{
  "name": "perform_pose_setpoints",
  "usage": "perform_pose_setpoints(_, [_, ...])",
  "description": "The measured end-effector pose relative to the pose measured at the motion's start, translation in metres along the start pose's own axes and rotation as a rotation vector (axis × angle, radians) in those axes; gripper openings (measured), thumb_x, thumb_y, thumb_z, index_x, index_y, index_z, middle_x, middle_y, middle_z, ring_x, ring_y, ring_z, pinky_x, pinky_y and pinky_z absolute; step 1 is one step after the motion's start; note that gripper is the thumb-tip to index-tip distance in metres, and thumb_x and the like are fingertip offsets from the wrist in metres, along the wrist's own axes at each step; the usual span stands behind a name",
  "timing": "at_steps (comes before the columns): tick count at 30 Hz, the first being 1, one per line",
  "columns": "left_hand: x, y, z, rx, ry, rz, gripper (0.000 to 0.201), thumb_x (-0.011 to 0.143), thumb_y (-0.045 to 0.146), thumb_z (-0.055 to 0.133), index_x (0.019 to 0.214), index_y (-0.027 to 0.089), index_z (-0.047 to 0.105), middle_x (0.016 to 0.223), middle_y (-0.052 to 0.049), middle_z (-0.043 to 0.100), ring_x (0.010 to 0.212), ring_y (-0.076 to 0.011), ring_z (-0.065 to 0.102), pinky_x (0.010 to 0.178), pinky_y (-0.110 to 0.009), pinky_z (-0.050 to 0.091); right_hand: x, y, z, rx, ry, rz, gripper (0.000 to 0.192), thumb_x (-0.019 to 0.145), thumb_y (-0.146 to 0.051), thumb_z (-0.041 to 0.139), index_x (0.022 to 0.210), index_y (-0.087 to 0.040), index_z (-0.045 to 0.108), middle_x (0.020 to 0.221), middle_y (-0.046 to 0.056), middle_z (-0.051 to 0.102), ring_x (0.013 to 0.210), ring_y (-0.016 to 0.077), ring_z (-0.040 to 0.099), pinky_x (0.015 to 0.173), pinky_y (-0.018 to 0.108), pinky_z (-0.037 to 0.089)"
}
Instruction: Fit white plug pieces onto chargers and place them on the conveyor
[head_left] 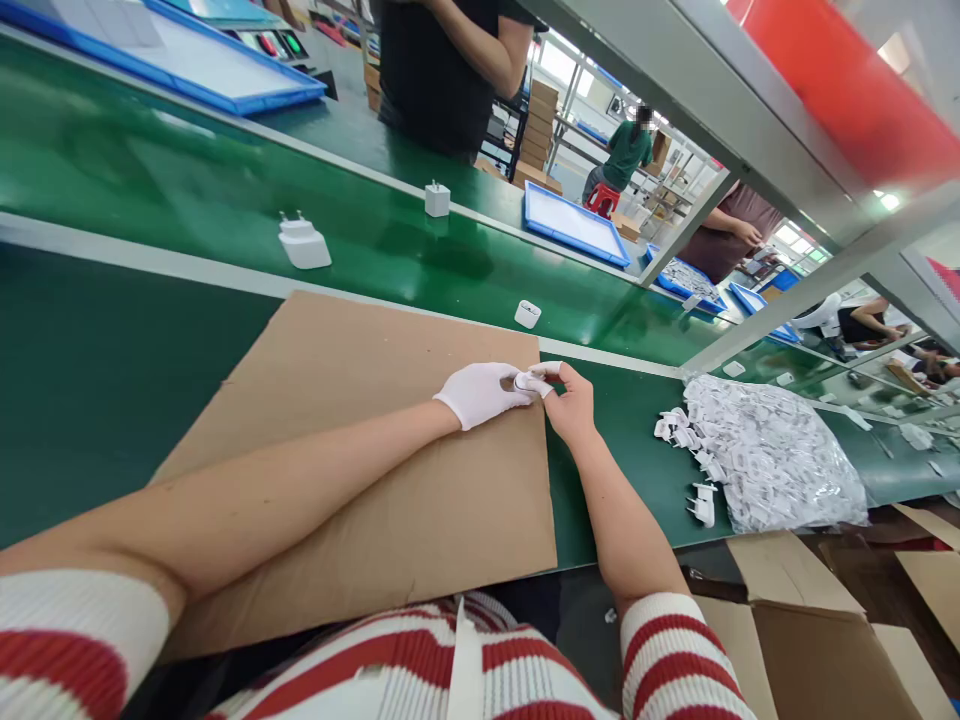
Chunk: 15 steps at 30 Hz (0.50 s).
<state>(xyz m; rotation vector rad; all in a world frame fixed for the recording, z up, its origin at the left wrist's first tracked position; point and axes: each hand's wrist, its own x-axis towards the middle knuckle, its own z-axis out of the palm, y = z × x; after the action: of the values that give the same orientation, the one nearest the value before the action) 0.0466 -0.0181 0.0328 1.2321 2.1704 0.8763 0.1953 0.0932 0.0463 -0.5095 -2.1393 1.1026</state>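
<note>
My left hand (480,395), in a white glove, and my right hand (573,402), bare with white covers on its fingertips, meet above the right edge of a flat cardboard sheet (360,480). Their fingers are pinched together. Whatever they hold is hidden by the fingers and the white coverings. Just beyond them a small white charger part (528,314) lies on the green conveyor belt (375,260). Farther left on the belt are a white plug charger (304,242), its two pins up, and another white charger (437,199).
To the right, a clear plastic bag (780,460) full of white plug parts lies with several loose plug parts (703,505) beside it. Open cardboard boxes (817,650) stand below. Blue trays (576,228) and other people line the far side. A metal frame post (780,280) rises at right.
</note>
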Motion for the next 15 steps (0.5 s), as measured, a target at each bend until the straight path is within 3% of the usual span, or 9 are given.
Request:
perform_pose_setpoints(8, [0.0, -0.001, 0.001, -0.004, 0.016, -0.038, 0.042, 0.083, 0.065, 0.076, 0.113, 0.035, 0.08, 0.116, 0.004, 0.081, 0.111, -0.0244, 0.074, 0.095, -0.031, 0.054, 0.006, 0.002, -0.005, -0.243, -0.098, -0.139, 0.012, 0.09, -0.023, 0.061, 0.096, -0.025, 0.071, 0.103, 0.003, 0.08, 0.095, 0.022, 0.072, 0.091, 0.035, 0.057])
perform_pose_setpoints(12, [-0.001, -0.004, 0.005, 0.019, 0.049, 0.064, 0.046, 0.09, 0.061, 0.072, 0.13, 0.04, 0.076, 0.118, 0.004, 0.081, 0.111, -0.0235, 0.074, 0.093, -0.03, 0.053, 0.005, -0.006, -0.004, -0.285, -0.091, -0.078, 0.007, 0.087, -0.022, 0.067, 0.093, -0.026, 0.069, 0.097, 0.0, 0.078, 0.089, 0.0204, 0.071, 0.085, 0.032, 0.055])
perform_pose_setpoints(15, [-0.002, -0.003, 0.007, 0.206, 0.084, 0.142, 0.034, 0.097, 0.058, 0.065, 0.119, 0.036, 0.079, 0.114, 0.0, 0.081, 0.109, -0.0259, 0.074, 0.092, -0.033, 0.052, 0.004, -0.009, -0.001, -0.269, -0.071, -0.046, 0.005, 0.086, -0.024, 0.07, 0.091, -0.026, 0.068, 0.093, -0.001, 0.077, 0.085, 0.0194, 0.071, 0.08, 0.031, 0.054])
